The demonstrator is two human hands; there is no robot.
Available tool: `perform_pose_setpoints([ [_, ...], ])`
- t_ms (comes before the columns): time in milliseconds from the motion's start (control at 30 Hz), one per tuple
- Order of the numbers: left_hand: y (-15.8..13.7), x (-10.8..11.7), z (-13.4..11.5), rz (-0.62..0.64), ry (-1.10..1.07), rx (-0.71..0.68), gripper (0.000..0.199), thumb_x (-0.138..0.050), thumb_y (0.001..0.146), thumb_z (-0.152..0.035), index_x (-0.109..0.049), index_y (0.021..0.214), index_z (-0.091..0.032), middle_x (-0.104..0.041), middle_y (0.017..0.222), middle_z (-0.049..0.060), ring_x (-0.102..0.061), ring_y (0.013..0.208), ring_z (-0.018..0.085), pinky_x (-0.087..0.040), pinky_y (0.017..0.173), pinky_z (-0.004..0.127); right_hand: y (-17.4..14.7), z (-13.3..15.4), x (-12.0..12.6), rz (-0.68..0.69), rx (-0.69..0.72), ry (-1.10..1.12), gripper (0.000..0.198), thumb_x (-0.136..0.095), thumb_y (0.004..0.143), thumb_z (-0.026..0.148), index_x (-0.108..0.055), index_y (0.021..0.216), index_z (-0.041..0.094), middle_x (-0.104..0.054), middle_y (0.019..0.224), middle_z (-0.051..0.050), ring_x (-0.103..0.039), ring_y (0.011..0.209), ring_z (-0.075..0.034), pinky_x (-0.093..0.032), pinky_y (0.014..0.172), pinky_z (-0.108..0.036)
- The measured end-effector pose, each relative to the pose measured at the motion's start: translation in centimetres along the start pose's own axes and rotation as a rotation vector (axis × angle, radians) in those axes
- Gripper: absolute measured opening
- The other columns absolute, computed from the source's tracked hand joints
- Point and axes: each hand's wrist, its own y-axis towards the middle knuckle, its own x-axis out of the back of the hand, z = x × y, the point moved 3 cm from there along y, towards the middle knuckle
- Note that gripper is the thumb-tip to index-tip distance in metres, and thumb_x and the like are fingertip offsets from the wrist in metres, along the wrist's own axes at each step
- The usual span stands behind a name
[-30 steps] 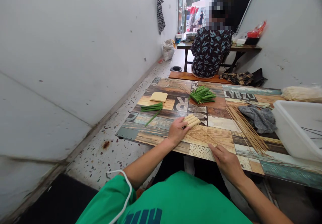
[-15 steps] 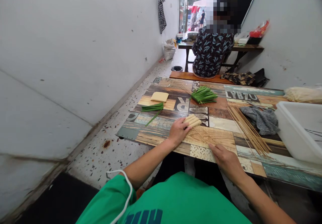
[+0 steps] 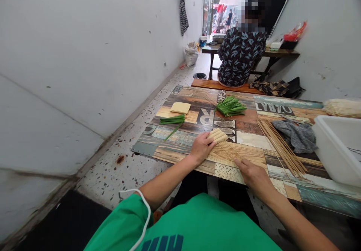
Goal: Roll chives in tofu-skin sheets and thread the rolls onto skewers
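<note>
My left hand [image 3: 201, 146] is closed around the near end of several pale yellow tofu-skin rolls [image 3: 218, 135], which lie side by side on the table. To the right, my right hand [image 3: 254, 175] pinches a thin bamboo skewer [image 3: 235, 153] that slants up toward the rolls. Whether its tip is inside a roll I cannot tell. Beyond my left hand lie a flat stack of tofu-skin sheets [image 3: 180, 108] and a short bunch of green chives [image 3: 172, 119]. A larger bunch of cut chives [image 3: 230, 106] rests farther back.
A bundle of bamboo skewers [image 3: 282, 145] and a grey cloth [image 3: 296, 135] lie to the right on the patterned table [image 3: 175, 157]. Beside them stands a white plastic tub [image 3: 329, 149]. Ahead, a person [image 3: 242, 57] sits on a wooden bench [image 3: 208, 84], back turned.
The whole view has shifted slightly. Both hands keep nearly the same grip and place by the rolls, and nothing is visibly let go or taken up.
</note>
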Motion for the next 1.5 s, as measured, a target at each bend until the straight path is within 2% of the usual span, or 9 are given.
perform_pose_setpoints([
  [267, 0.1, -0.1, 0.0, -0.001, -0.026, 0.012, 0.019, -0.066, 0.087, -0.032, -0.073, 0.076, -0.017, -0.07, 0.101, 0.01, -0.066, 0.097, 0.024, -0.055, 0.09, 0.039, 1.0, -0.4, 0.2, 0.046, 0.011, -0.054, 0.044, -0.04, 0.083, 0.004, -0.067, 0.114, 0.02, -0.066, 0.081, -0.005, -0.056, 0.057, -0.012, -0.03, 0.051, -0.024],
  [733, 0.1, 0.1, -0.3, 0.005, 0.045, 0.019, 0.013, -0.069, 0.085, -0.028, -0.074, 0.078, -0.019, -0.07, 0.103, 0.008, -0.066, 0.097, 0.022, -0.056, 0.088, 0.037, 1.4, -0.8, -1.3, -0.063, 0.049, 0.023, 0.038, -0.043, 0.086, 0.008, -0.067, 0.115, 0.019, -0.066, 0.083, -0.005, -0.059, 0.063, -0.012, -0.035, 0.053, -0.022],
  [967, 0.2, 0.2, -0.4, 0.031, 0.025, 0.014, 0.012, -0.068, 0.085, -0.027, -0.074, 0.077, -0.019, -0.07, 0.105, 0.009, -0.065, 0.098, 0.023, -0.055, 0.089, 0.038, 2.1, -0.6, -1.8, -0.057, 0.043, 0.06, 0.038, -0.044, 0.088, 0.012, -0.065, 0.118, 0.021, -0.067, 0.084, -0.005, -0.059, 0.064, -0.013, -0.035, 0.054, -0.021],
  [1233, 0.2, 0.2, -0.4, 0.031, -0.002, 0.022, 0.016, -0.066, 0.087, -0.028, -0.074, 0.077, -0.018, -0.07, 0.103, 0.009, -0.065, 0.099, 0.023, -0.055, 0.089, 0.038, 2.6, -0.6, -1.4, -0.007, 0.035, 0.034, 0.038, -0.044, 0.086, 0.008, -0.067, 0.113, 0.02, -0.066, 0.083, -0.004, -0.055, 0.06, -0.011, -0.032, 0.054, -0.023],
  [1500, 0.1, 0.1, -0.4, 0.028, 0.028, 0.004, 0.015, -0.067, 0.086, -0.028, -0.074, 0.078, -0.019, -0.07, 0.103, 0.009, -0.065, 0.098, 0.023, -0.055, 0.088, 0.038, 2.8, -0.3, -1.4, -0.013, 0.031, 0.037, 0.038, -0.043, 0.087, 0.008, -0.066, 0.115, 0.019, -0.066, 0.082, -0.005, -0.056, 0.062, -0.012, -0.032, 0.055, -0.023],
])
